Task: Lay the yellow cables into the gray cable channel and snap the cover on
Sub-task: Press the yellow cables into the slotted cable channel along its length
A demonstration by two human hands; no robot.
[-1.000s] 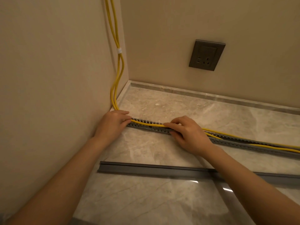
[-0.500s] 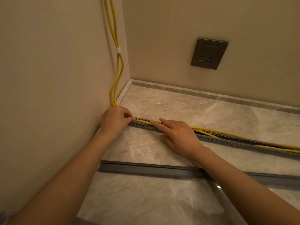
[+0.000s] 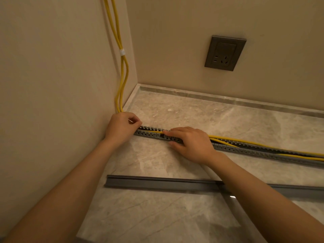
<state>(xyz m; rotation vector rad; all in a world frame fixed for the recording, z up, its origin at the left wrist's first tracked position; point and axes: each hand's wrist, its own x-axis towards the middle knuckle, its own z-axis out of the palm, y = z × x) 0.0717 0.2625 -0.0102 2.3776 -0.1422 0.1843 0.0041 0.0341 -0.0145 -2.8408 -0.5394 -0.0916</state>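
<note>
1. Left hand [image 3: 122, 127] pinches the thin yellow cables [image 3: 263, 146] at the slotted gray plastic channel [image 3: 254, 151]'s corner end; right hand [image 3: 191, 142], fingers flat, presses them in.
2. Seat cables progressively rightward; long gray cover strip [image 3: 157, 183] lies unfitted nearby.

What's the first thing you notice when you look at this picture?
The bright yellow cables stand out most, running down the wall corner and along the gray cable channel on the stone floor. Two hands meet there: the left hand by the corner, the right hand pressing on the channel. The long gray cover lies loose nearer the person.
</note>
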